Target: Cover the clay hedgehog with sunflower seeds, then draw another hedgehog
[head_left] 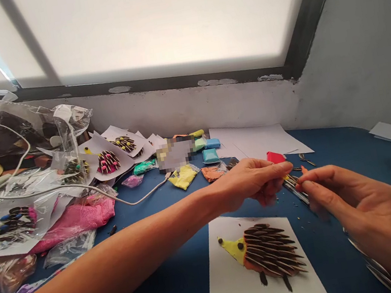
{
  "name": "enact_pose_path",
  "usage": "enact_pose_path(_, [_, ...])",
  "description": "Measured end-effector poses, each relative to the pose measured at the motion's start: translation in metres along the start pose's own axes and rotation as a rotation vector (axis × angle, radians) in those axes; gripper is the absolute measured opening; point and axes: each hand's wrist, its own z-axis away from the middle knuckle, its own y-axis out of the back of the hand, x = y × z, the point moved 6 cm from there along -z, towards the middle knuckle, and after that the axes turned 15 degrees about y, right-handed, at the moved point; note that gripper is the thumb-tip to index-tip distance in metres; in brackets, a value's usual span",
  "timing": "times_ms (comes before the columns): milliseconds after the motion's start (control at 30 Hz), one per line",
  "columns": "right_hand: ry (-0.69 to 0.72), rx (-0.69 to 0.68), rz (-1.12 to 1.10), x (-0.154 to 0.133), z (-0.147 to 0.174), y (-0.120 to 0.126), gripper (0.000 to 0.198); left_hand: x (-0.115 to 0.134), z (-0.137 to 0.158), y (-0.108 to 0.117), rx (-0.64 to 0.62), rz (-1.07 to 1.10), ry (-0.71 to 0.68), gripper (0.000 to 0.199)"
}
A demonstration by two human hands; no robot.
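Note:
My left hand point(257, 181) reaches across from the left with its fingers closed in a pinch; what lies between them is hidden. A red piece point(275, 156) shows just behind its fingertips; I cannot tell whether they touch. Close by, my right hand point(358, 199) pinches thumb to finger, with a small orange piece point(304, 169) sticking up at the tips. Below the hands lies a white card point(225, 281) bearing a hedgehog with a yellow clay face point(234, 249), black dot eyes and nose, rows of dark striped seed spines point(271, 251) and two dark feet.
Metal tools point(296, 188) lie behind the hands, and seeds point(307, 160) lie farther back. Clay packets, including a yellow one point(184, 177) and a blue one point(210, 156), stand near white paper sheets point(254, 139). Finished hedgehog cards point(108, 162), a pink cloth point(90, 215) and a white cable point(74, 185) crowd the left.

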Motion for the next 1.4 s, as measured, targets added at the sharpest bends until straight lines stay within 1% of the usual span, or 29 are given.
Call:
enact_pose_path(133, [-0.018, -0.005, -0.01, -0.003, -0.002, -0.001, 0.04, -0.002, -0.003, 0.002, -0.018, 0.003, -0.013, 0.049])
enact_pose_path(233, [-0.047, -0.061, -0.042, -0.003, -0.004, -0.004, 0.045, -0.003, -0.003, -0.001, -0.068, -0.008, -0.017, 0.047])
enact_pose_path(433, [-0.056, -0.129, -0.065, 0.004, -0.002, -0.007, 0.04, 0.0, 0.001, -0.008, -0.102, -0.039, 0.044, 0.05])
enact_pose_path(533, [-0.051, -0.149, -0.058, 0.005, 0.0, -0.008, 0.039, -0.003, 0.002, -0.013, -0.146, -0.032, 0.089, 0.048])
enact_pose_path(633, [-0.049, -0.133, -0.043, 0.008, 0.0, -0.007, 0.04, -0.005, 0.002, -0.013, -0.172, -0.051, 0.068, 0.044])
enact_pose_path(700, [-0.047, -0.121, -0.021, 0.01, -0.002, -0.006, 0.042, -0.005, 0.0, -0.008, -0.142, -0.067, 0.035, 0.041])
enact_pose_path(833, [-0.022, -0.12, 0.003, 0.01, -0.004, -0.005, 0.044, -0.001, -0.003, 0.008, -0.027, -0.035, -0.001, 0.039])
enact_pose_path(933, [-0.007, -0.103, 0.011, 0.007, -0.005, -0.003, 0.044, 0.001, -0.002, 0.011, -0.017, -0.023, -0.004, 0.041])
enact_pose_path(1033, [-0.011, -0.089, 0.001, 0.005, -0.005, -0.002, 0.042, 0.0, -0.001, 0.006, -0.068, -0.036, 0.011, 0.042])
enact_pose_path(1100, [-0.02, -0.115, -0.017, 0.005, -0.005, -0.004, 0.04, -0.001, 0.001, 0.0, -0.117, -0.039, 0.034, 0.045])
enact_pose_path(1267, [-0.012, -0.186, -0.041, 0.005, -0.001, -0.01, 0.045, -0.001, 0.006, -0.015, -0.249, -0.08, 0.056, 0.064])
enact_pose_path(1400, [0.044, -0.192, -0.007, 0.0, 0.001, -0.01, 0.043, -0.003, 0.004, -0.024, -0.363, -0.065, 0.072, 0.071])
